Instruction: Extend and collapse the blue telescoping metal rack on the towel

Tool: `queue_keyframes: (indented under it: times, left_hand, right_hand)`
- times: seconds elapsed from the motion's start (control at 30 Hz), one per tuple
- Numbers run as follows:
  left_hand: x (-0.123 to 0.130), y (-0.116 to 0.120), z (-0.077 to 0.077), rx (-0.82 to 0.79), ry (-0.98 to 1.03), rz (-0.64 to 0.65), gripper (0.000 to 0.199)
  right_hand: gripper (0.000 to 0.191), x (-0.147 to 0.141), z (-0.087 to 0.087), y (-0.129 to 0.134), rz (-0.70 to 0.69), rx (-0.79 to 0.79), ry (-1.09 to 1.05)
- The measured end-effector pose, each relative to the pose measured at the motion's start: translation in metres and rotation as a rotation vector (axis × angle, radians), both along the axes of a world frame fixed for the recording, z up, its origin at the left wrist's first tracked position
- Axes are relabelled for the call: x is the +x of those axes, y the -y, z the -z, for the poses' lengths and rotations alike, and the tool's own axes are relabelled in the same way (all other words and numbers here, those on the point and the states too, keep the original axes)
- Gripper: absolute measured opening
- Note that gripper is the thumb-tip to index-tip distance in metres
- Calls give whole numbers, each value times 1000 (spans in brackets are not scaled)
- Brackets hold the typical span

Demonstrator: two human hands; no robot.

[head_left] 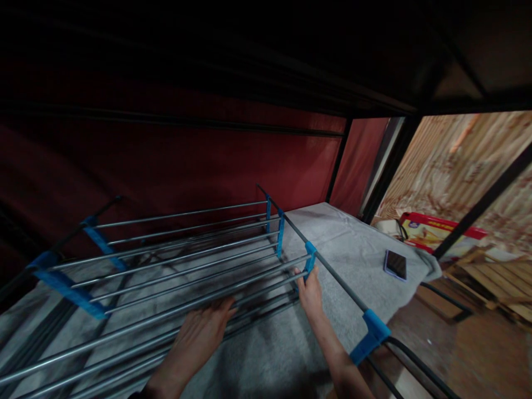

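Note:
A metal shoe rack [199, 292] with blue plastic connectors lies across a grey bed sheet [332, 238]. My left hand [203, 332] is over its near tubes, palm down, with the fingers closed around a tube; the fingertips are partly hidden. At the right end of the tubes my right hand [310, 291] grips a blue connector [310, 257] between thumb and fingers. That connector sits on a long grey side pole [341, 282], which slopes toward me to a larger blue connector [372, 335] near my right forearm.
A dark phone [395, 265] lies on the sheet at the right. Beyond the bed edge are a red and yellow box [434, 233] and a wooden pallet [490, 280]. Dark bed-frame bars hang overhead, and a red panel [208, 160] stands behind the rack.

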State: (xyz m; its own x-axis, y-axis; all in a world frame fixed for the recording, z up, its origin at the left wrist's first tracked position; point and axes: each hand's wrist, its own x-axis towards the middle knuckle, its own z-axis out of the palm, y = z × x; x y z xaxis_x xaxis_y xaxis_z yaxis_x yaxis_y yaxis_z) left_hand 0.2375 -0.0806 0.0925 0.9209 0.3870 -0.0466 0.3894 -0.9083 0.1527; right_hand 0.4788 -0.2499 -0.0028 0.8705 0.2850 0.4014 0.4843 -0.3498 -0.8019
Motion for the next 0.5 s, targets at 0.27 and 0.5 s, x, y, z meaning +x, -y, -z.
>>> queue_keyframes:
  times: [0.27,0.5]
  left_hand:
    - [1,10,4,-18,26,-13,40]
    - [5,9,-3,-44,-3,-5,36]
  right_hand:
    - [42,10,1,9,-71,94,-62]
    - [53,11,10,15,-111,76,-52]
